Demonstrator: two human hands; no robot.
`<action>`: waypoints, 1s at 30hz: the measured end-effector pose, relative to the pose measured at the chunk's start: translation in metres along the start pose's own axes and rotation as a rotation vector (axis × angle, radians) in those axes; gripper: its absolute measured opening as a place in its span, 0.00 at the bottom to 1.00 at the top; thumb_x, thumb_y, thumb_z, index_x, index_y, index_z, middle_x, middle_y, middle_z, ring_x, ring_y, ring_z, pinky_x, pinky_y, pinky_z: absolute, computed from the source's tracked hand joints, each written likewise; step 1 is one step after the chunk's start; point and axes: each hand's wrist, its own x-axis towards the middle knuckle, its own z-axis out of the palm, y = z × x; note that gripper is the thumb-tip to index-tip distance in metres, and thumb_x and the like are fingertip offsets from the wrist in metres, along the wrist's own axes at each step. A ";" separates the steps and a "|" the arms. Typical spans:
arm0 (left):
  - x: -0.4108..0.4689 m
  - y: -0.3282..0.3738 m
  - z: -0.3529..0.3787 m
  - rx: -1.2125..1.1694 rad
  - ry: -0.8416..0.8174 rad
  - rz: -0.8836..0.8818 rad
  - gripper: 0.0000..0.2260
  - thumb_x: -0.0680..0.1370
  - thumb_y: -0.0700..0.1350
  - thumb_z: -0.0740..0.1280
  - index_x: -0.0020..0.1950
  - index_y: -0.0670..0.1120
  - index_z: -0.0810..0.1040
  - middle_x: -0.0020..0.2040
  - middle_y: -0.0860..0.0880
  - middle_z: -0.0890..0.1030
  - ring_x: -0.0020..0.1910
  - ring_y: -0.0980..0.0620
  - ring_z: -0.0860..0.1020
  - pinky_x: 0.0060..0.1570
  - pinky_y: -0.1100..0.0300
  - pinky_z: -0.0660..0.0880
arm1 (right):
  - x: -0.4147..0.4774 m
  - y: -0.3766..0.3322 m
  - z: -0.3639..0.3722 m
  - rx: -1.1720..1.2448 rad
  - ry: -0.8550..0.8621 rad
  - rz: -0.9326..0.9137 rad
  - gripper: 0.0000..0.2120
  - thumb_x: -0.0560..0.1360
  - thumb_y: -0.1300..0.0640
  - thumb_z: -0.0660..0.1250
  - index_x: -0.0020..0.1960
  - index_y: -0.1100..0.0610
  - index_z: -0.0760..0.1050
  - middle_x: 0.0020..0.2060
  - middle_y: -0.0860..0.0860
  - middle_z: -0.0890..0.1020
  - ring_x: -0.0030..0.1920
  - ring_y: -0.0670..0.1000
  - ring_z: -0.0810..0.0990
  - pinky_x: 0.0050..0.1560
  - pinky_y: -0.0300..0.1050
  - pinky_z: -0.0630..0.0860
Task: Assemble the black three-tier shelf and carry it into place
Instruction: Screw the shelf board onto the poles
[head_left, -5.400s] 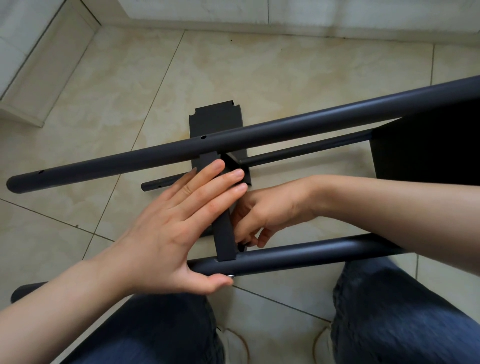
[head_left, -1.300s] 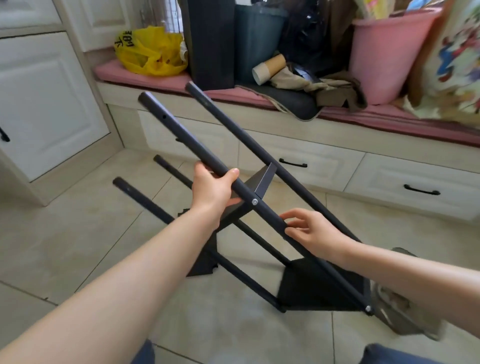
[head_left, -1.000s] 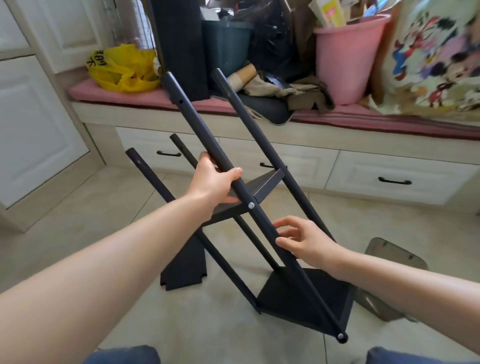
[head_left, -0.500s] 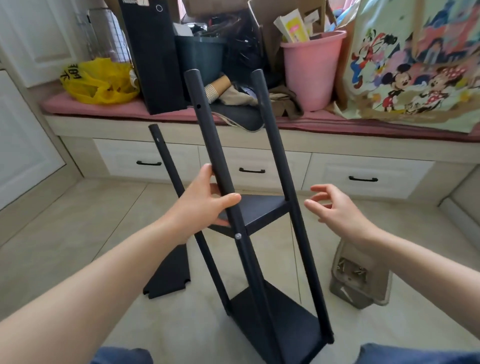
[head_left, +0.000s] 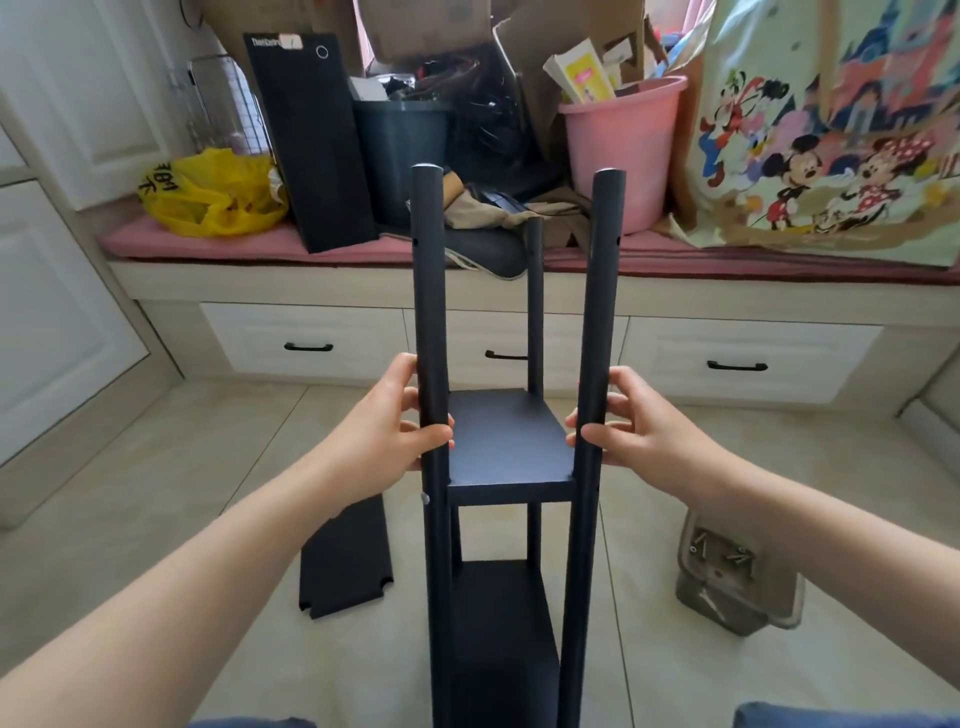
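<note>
While it stands upright on the tiled floor straight in front of the person, the black shelf frame is held by both hands. The left hand curls its fingers and thumb round the front left pole. The right hand grips the front right pole in the same way. Both hands sit level with the upper fitted tier.

Two square black tiers are fixed in the frame: the upper tier at hand height and the lower tier near the floor. Three pole tops show above the upper tier, two in front and one rear pole; any fourth is hidden.

One loose black panel lies flat on the floor just left of the frame. To the right of the frame, one grey tray on the floor holds several small screws.

Behind runs a window bench with a pink cushion and three white drawers, each with one black handle. On the cushion are one yellow plastic bag, one tall black box, one dark bin, one pink bucket stuffed with paper, and one cartoon-printed bag.
</note>
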 end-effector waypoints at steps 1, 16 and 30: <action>0.000 -0.003 0.000 0.023 0.010 0.003 0.17 0.80 0.35 0.68 0.62 0.52 0.68 0.53 0.44 0.81 0.46 0.49 0.86 0.42 0.57 0.84 | 0.000 0.001 0.001 -0.006 -0.002 -0.003 0.15 0.80 0.66 0.64 0.60 0.49 0.68 0.51 0.53 0.82 0.49 0.49 0.85 0.51 0.45 0.83; 0.010 -0.060 0.025 0.250 0.269 0.043 0.20 0.79 0.37 0.70 0.61 0.55 0.65 0.52 0.58 0.78 0.49 0.57 0.80 0.38 0.72 0.75 | 0.009 0.020 0.018 -0.057 -0.081 -0.001 0.20 0.79 0.66 0.65 0.53 0.40 0.65 0.52 0.52 0.82 0.47 0.53 0.84 0.54 0.49 0.81; -0.006 -0.077 0.056 0.229 0.430 -0.010 0.17 0.78 0.35 0.71 0.56 0.50 0.67 0.46 0.59 0.78 0.45 0.57 0.81 0.35 0.76 0.74 | 0.009 0.023 0.015 -0.076 -0.101 -0.036 0.16 0.80 0.55 0.67 0.62 0.41 0.66 0.51 0.50 0.80 0.52 0.59 0.82 0.53 0.57 0.82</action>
